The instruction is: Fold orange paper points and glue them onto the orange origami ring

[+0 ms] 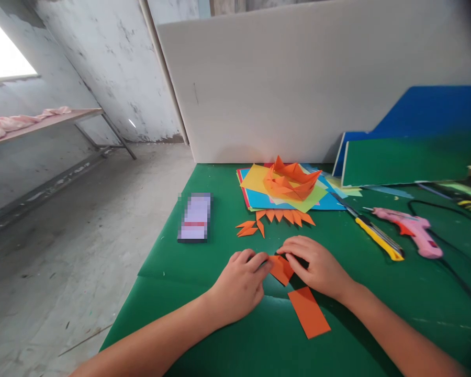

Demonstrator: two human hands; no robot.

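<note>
My left hand [241,280] and my right hand [316,264] meet over a small orange paper piece [281,269] on the green table cover [204,262]. Both hands have fingers curled, pinching and pressing the piece flat. An orange paper rectangle [309,312] lies just in front of my right wrist. Several small folded orange points [277,219] lie in a row beyond my hands. Behind them a folded orange paper shape [292,179] sits on a stack of coloured paper sheets [259,180].
A phone [195,216] lies at the left of the table. A yellow utility knife [377,235] and a pink glue gun [414,230] with a black cord lie at the right. Green and blue boards [408,157] lean against a white panel [298,78]. The table's left edge drops to concrete floor.
</note>
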